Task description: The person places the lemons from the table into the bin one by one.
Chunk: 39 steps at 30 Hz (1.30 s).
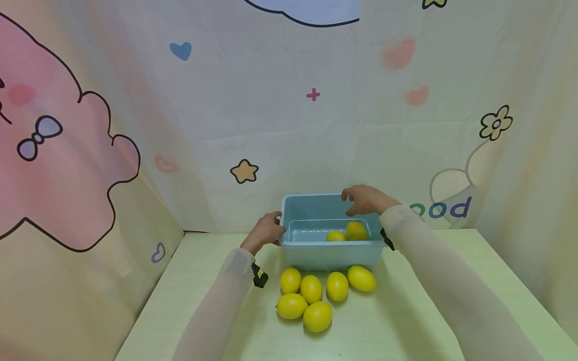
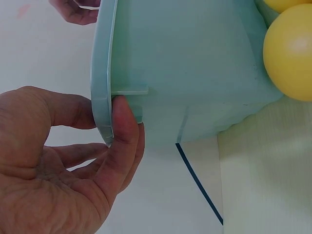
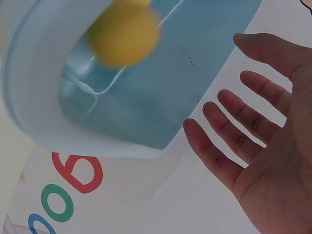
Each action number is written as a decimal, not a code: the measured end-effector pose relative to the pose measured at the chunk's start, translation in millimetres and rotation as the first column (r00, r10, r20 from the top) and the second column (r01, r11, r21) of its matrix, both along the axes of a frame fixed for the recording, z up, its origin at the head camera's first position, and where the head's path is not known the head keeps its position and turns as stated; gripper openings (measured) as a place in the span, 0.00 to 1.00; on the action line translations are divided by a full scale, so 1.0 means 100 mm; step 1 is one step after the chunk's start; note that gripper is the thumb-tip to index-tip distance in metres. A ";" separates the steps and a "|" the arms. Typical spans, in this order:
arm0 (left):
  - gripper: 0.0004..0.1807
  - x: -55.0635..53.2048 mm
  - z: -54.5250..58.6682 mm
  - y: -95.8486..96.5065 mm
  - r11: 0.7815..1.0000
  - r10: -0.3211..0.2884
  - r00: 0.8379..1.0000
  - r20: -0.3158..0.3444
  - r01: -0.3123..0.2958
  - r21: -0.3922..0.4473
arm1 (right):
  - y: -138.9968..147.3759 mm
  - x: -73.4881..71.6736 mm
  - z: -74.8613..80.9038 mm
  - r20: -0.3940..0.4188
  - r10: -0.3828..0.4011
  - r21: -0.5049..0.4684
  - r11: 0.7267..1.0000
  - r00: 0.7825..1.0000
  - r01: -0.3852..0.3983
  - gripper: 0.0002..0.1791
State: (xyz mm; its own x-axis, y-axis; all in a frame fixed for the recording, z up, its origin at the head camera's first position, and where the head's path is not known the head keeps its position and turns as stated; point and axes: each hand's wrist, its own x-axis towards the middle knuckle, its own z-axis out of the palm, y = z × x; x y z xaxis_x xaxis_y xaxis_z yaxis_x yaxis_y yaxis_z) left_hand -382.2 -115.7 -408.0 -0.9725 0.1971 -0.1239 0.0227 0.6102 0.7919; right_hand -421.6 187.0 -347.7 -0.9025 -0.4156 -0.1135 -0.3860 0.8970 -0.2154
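A light blue plastic bin (image 1: pixel 334 256) holds two yellow lemons (image 1: pixel 356 231) near its right end. My left hand (image 1: pixel 266 231) grips the bin's left rim, thumb on one side and fingers curled under the lip, as the left wrist view shows. Over the back right of the bin hovers my right hand (image 1: pixel 367 199), with nothing in it. Its fingers (image 3: pixel 213 151) are spread and relaxed beside the bin's rim in the right wrist view. Several more lemons (image 1: pixel 318 316) lie in a cluster on the table in front of the bin.
The pale green table (image 1: pixel 397 326) runs back to a printed curtain (image 1: pixel 271 100) close behind the bin. Another curtain with a pink figure (image 1: pixel 58 165) hangs along the left side. Black wrist cameras (image 1: pixel 259 276) sit on both sleeves.
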 end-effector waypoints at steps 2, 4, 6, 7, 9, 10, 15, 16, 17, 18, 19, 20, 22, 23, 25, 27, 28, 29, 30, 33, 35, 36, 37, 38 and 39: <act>0.36 0.00 0.00 0.01 1.000 0.000 1.000 -0.005 0.000 0.003 | 0.01 0.01 0.01 -0.005 -0.002 -0.004 1.000 1.000 0.002 0.25; 0.36 0.00 0.00 0.01 1.000 0.000 1.000 -0.006 0.000 0.007 | 0.02 0.02 0.01 -0.011 -0.001 -0.008 1.000 1.000 0.001 0.26; 0.36 0.00 0.00 0.01 1.000 0.000 1.000 -0.009 0.000 0.010 | 0.02 0.04 0.01 -0.012 -0.002 -0.015 1.000 1.000 0.002 0.26; 0.36 0.00 -0.01 0.01 1.000 0.000 1.000 -0.010 0.001 0.011 | 0.02 0.04 0.01 -0.013 0.002 -0.014 1.000 1.000 -0.002 0.26; 0.36 0.00 -0.02 0.01 1.000 -0.004 1.000 -0.012 0.004 0.012 | 0.03 0.06 0.02 -0.011 0.008 -0.012 1.000 1.000 -0.008 0.26; 0.35 0.00 -0.02 0.01 1.000 -0.005 1.000 -0.013 0.006 0.011 | 0.03 0.07 0.02 -0.012 0.012 -0.010 1.000 1.000 -0.013 0.26; 0.33 -0.01 -0.03 0.01 1.000 -0.011 1.000 -0.024 0.012 0.005 | 0.03 0.11 0.04 -0.059 0.045 0.003 0.999 0.997 -0.045 0.26; 0.33 0.00 -0.03 0.01 1.000 -0.012 1.000 -0.027 0.012 0.003 | 0.03 0.12 0.05 -0.071 0.047 0.000 0.999 0.996 -0.047 0.26; 0.33 0.00 -0.03 0.01 1.000 -0.011 1.000 -0.029 0.011 0.003 | 0.02 0.13 0.06 -0.085 0.050 -0.002 0.999 0.995 -0.050 0.26; 0.33 0.00 -0.02 0.01 1.000 -0.010 1.000 -0.030 0.010 0.003 | 0.02 0.14 0.07 -0.098 0.052 -0.005 0.999 0.994 -0.052 0.26; 0.33 0.00 -0.02 0.01 1.000 -0.010 1.000 -0.029 0.010 0.003 | 0.01 0.15 0.08 -0.107 0.052 -0.008 0.999 0.993 -0.053 0.26; 0.33 0.00 -0.02 0.02 1.000 -0.008 1.000 -0.028 0.008 0.003 | 0.01 0.17 0.09 -0.114 0.056 -0.011 0.998 0.992 -0.058 0.26; 0.33 0.00 -0.01 0.02 1.000 -0.006 1.000 -0.023 0.006 0.004 | 0.00 0.20 0.12 -0.120 0.058 -0.019 0.998 0.991 -0.061 0.26; 0.33 0.00 -0.01 0.02 1.000 -0.005 1.000 -0.022 0.005 0.005 | 0.00 0.22 0.13 -0.126 0.063 -0.022 0.998 0.990 -0.066 0.26; 0.33 0.01 0.00 0.03 1.000 -0.003 1.000 -0.018 0.003 0.007 | 0.00 0.26 0.15 -0.137 0.067 -0.031 0.997 0.988 -0.072 0.26; 0.33 0.02 0.00 0.03 1.000 -0.001 1.000 -0.017 0.001 0.007 | 0.00 0.31 0.18 -0.155 0.074 -0.038 0.996 0.985 -0.080 0.27; 0.33 0.02 0.00 0.03 1.000 -0.001 1.000 -0.016 0.001 0.007 | 0.01 0.34 0.19 -0.168 0.081 -0.037 0.995 0.982 -0.089 0.27; 0.33 0.02 0.00 0.03 1.000 0.000 1.000 -0.016 0.000 0.005 | 0.01 0.37 0.20 -0.180 0.088 -0.038 0.995 0.980 -0.096 0.27; 0.34 0.02 0.00 0.02 1.000 0.001 1.000 -0.015 -0.001 0.003 | 0.02 0.39 0.22 -0.189 0.091 -0.041 0.994 0.978 -0.101 0.27; 0.34 0.02 0.01 0.02 1.000 0.001 1.000 -0.015 -0.001 -0.002 | 0.05 0.47 0.25 -0.222 0.112 -0.040 0.992 0.969 -0.123 0.27; 0.34 0.03 0.01 0.03 1.000 0.003 1.000 -0.015 -0.003 -0.003 | 0.07 0.52 0.26 -0.238 0.111 -0.041 0.991 0.965 -0.124 0.26; 0.34 0.03 0.01 0.03 1.000 0.003 1.000 -0.015 -0.003 -0.003 | 0.08 0.54 0.26 -0.245 0.111 -0.041 0.991 0.963 -0.125 0.26; 0.34 0.03 0.01 0.03 1.000 0.004 1.000 -0.016 -0.004 -0.003 | 0.09 0.56 0.26 -0.254 0.114 -0.040 0.991 0.961 -0.128 0.26; 0.33 0.03 0.01 0.03 1.000 0.004 1.000 -0.015 -0.004 -0.001 | 0.10 0.58 0.26 -0.257 0.113 -0.043 0.991 0.960 -0.128 0.26; 0.33 0.03 0.00 0.03 1.000 0.004 1.000 -0.015 -0.004 0.001 | 0.11 0.60 0.26 -0.260 0.113 -0.045 0.991 0.959 -0.129 0.26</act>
